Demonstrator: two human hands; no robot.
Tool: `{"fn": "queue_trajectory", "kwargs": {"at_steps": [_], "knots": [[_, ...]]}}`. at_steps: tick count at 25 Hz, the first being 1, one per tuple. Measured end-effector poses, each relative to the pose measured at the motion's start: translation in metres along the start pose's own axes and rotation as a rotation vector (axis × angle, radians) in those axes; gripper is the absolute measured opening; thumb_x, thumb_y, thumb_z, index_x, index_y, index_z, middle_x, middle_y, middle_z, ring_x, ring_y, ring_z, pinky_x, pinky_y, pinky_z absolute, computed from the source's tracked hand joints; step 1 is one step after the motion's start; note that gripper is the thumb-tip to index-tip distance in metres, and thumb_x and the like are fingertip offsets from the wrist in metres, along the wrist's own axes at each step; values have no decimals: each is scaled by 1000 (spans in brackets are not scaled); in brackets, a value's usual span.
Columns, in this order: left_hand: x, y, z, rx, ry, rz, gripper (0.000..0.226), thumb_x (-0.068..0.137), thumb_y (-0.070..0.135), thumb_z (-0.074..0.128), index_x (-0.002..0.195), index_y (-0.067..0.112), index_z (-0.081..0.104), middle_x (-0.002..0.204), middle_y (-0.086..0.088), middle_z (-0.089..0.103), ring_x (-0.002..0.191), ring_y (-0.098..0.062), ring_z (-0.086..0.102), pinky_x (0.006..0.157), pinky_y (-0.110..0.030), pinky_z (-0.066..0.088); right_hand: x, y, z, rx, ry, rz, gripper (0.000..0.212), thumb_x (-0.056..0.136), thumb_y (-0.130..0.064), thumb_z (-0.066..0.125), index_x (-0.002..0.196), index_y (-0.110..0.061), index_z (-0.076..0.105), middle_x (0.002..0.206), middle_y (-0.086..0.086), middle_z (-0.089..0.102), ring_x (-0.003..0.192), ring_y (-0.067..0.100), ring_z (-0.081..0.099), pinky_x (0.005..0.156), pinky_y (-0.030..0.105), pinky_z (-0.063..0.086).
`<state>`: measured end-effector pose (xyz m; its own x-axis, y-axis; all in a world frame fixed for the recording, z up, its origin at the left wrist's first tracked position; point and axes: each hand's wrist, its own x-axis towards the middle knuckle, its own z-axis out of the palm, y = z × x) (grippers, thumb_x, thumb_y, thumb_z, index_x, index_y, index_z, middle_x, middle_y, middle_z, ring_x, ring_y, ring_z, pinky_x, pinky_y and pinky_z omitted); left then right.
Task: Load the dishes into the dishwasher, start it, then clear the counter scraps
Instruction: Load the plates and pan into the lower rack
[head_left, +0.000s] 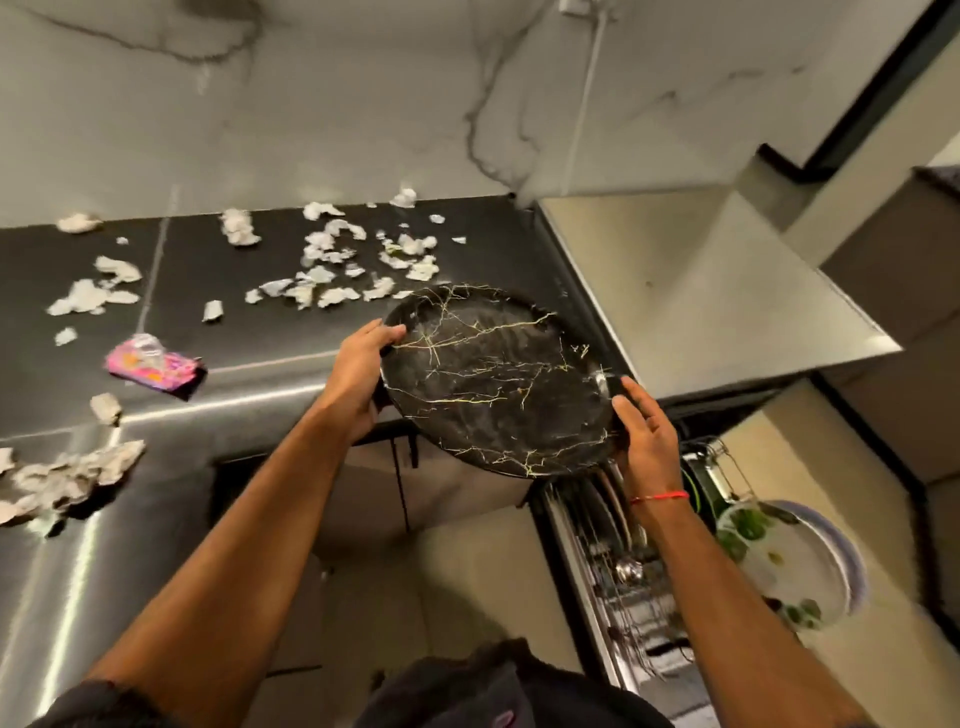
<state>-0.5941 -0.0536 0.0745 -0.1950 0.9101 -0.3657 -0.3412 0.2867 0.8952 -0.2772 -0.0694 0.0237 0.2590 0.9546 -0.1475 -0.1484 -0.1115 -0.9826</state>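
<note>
Dark desk (249, 374) strewn with paper scraps (322, 260) and a pink wrapper (150, 366). Both hands hold a black plate (493, 379) tilted above the dishwasher rack (623, 571): left hand (358, 374) grips its rim, right hand (644, 436) steadies the opposite edge with nearly straight fingers.

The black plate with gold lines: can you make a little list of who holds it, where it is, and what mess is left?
plate: black plate, gold veins, tilted, in the air
left hand: left hand grips its left rim
right hand: right hand holds its right rim, fingers fairly straight
below: open dishwasher rack, some dishes in it
counter: dark counter with paper scraps and a pink wrapper
scraps cleared: not yet
</note>
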Motion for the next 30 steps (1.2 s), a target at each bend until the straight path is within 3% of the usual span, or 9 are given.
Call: {"fn": "queue_trajectory", "kwargs": {"at_steps": [5, 11, 14, 16, 19, 21, 24, 26, 30], "knots": [[-3, -40, 128, 114, -153, -171, 32, 94, 24, 59, 120, 8, 67, 103, -17, 73, 85, -30, 70, 81, -46, 59, 5, 6, -129, 25, 181, 57, 36, 90, -23, 68, 125, -28, 65, 123, 2, 69, 114, 22, 66, 95, 38, 55], [-16, -129, 270, 319, -186, -299, 25, 94, 25, 49, 92, 10, 69, 76, -9, 71, 63, -23, 64, 60, -32, 57, 1, 42, -280, 23, 372, 159, 39, 93, -12, 62, 131, -17, 62, 129, 1, 64, 107, 5, 63, 88, 18, 54], [-30, -176, 325, 456, -220, -394, 24, 90, 24, 47, 77, 10, 63, 60, -5, 67, 47, -18, 62, 46, -25, 51, -6, 74, -345, 58, 459, 296, 39, 93, -5, 60, 133, -6, 60, 126, 9, 64, 110, 13, 62, 100, 32, 51], [-36, -211, 348, 523, -227, -469, 23, 90, 25, 47, 85, 10, 64, 66, -7, 71, 51, -19, 67, 48, -26, 53, -15, 95, -375, 105, 495, 419, 37, 94, -2, 58, 132, -2, 58, 113, 13, 67, 98, 19, 66, 98, 41, 53], [-34, -275, 373, 628, -226, -605, 26, 93, 25, 42, 102, 10, 62, 89, -15, 76, 59, -20, 73, 47, -32, 56, -33, 138, -405, 103, 564, 615, 31, 95, -2, 55, 126, -2, 60, 97, 13, 68, 72, 11, 68, 68, 27, 60], [-23, -322, 381, 701, -235, -661, 29, 95, 20, 39, 122, 17, 50, 106, -12, 70, 58, -20, 74, 48, -37, 57, -44, 177, -415, 102, 639, 732, 29, 95, -2, 55, 123, 1, 63, 101, 18, 68, 76, 19, 66, 68, 31, 60], [1, -387, 382, 829, -280, -693, 48, 95, 16, 36, 139, 36, 39, 105, -2, 62, 58, -21, 73, 47, -38, 57, -55, 235, -419, 109, 733, 879, 28, 94, -3, 55, 121, 1, 64, 102, 17, 66, 85, 27, 64, 76, 44, 59], [18, -436, 377, 912, -277, -753, 46, 94, 17, 38, 134, 36, 46, 103, -2, 63, 71, -25, 72, 45, -36, 56, -61, 279, -420, 129, 816, 966, 28, 93, -5, 56, 119, -2, 66, 102, 15, 67, 84, 25, 66, 75, 42, 59], [56, -517, 371, 1027, -227, -831, 17, 93, 21, 42, 94, 25, 58, 94, -6, 64, 77, -26, 65, 42, -32, 54, -58, 359, -421, 123, 873, 1052, 28, 92, -9, 57, 116, -5, 69, 100, 14, 70, 78, 22, 66, 72, 38, 59]]}}
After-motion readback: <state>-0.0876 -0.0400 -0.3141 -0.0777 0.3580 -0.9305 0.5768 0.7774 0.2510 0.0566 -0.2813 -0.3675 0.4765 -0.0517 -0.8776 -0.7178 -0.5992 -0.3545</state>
